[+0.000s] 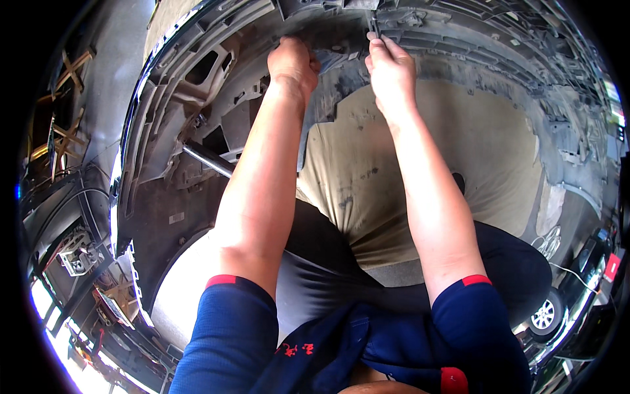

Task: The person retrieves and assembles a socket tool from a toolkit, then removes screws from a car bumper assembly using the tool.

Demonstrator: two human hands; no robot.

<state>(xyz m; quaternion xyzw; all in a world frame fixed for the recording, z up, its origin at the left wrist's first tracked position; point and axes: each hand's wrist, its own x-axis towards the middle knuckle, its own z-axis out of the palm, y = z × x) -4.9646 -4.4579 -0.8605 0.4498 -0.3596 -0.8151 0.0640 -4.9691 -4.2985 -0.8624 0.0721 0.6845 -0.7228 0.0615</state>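
Observation:
The inside of a large dark car bumper (156, 125) curves around in front of me, with ribs, brackets and openings along it. My left hand (293, 62) is closed with bent fingers against its inner side, left of centre; what it grips, if anything, is hidden. To its right, my right hand (392, 72) pinches a slim dark metal tool (375, 26) between thumb and fingers. The tool points away from me toward the far plastic edge of the bumper. Its exact kind does not show.
A stained tan cloth (357, 167) lies below my hands, between my knees. A shiny metal rod (207, 157) sticks out near my left forearm. Coiled white cord (550, 243) and a car wheel (546, 315) are at right. Wooden crosspieces (71, 71) stand at far left.

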